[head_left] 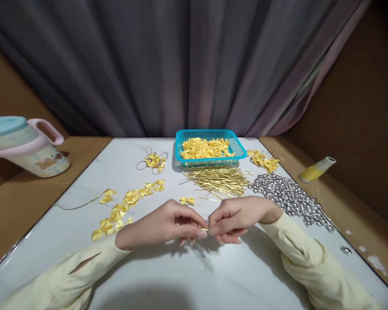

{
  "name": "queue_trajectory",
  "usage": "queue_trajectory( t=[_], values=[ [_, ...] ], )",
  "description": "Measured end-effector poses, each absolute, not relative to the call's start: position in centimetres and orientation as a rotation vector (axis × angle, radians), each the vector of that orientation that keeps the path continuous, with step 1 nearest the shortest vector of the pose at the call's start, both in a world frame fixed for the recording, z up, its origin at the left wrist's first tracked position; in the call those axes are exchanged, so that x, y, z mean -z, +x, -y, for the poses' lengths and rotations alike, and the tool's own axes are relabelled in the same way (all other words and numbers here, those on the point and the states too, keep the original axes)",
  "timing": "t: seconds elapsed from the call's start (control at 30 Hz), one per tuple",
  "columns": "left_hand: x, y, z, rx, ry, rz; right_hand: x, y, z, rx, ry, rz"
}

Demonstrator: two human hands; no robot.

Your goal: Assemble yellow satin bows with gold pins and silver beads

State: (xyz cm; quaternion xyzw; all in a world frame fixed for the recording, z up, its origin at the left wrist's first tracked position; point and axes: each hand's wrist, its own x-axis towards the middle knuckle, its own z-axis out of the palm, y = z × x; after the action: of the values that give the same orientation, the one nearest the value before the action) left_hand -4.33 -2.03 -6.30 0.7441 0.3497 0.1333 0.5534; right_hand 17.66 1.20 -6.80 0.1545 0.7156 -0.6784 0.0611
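Above a white table [168, 275], hands [203, 229] pinching a gold tie [204, 230], apparently, bow [187, 201] nearby.

"What's hiding up close?"

"The left hand [163, 224] and right hand [241, 215] are covering the ends of a thin gold piece [204, 230]."

"And the edges?"

"The left one is cutting off the tumbler [32, 150] — the bottom one is cropping the left sleeve [67, 275], the right sleeve [317, 262] and the table [168, 275], while the top one is trimming the curtain [174, 64]."

"The blue basket [210, 162]?"

"Its corner marks [177, 163] are looking too small to read."
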Motion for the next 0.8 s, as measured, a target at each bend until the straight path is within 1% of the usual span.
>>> queue_trajectory(
  t=[0.1, 0.2, 0.4, 0.47, 0.57, 0.7, 0.8],
  values=[
    [3.6, -3.1, 1.9, -0.339, 2.057, -0.691, 5.1, 18.7, -0.8, 1.916, 0.394, -2.289],
    [1.7, -1.8, 1.7, -0.327, 2.185, -0.575, 3.5, 19.8, -0.3, 1.757, 0.328, -2.468],
    [0.3, -0.8, 2.1, -0.399, 2.294, -0.581, 1.0, 21.4, 0.8, 1.508, 0.494, -2.800],
    [0.2, -0.8, 2.3, -0.407, 2.211, -0.640, 0.4, 21.7, 1.4, 1.416, 0.583, -2.898],
    [0.1, -0.9, 2.5, -0.409, 1.911, -0.774, 0.0, 21.7, 2.3, 1.188, 0.831, -3.093],
    [0.0, -0.8, 2.2, -0.445, 1.528, -0.889, 0.5, 20.9, 3.2, 0.687, 1.159, -3.423],
    [0.2, -0.9, 1.7, -0.475, 1.318, -0.866, 1.3, 19.8, 3.5, 0.360, 1.188, -3.626]
  ],
)
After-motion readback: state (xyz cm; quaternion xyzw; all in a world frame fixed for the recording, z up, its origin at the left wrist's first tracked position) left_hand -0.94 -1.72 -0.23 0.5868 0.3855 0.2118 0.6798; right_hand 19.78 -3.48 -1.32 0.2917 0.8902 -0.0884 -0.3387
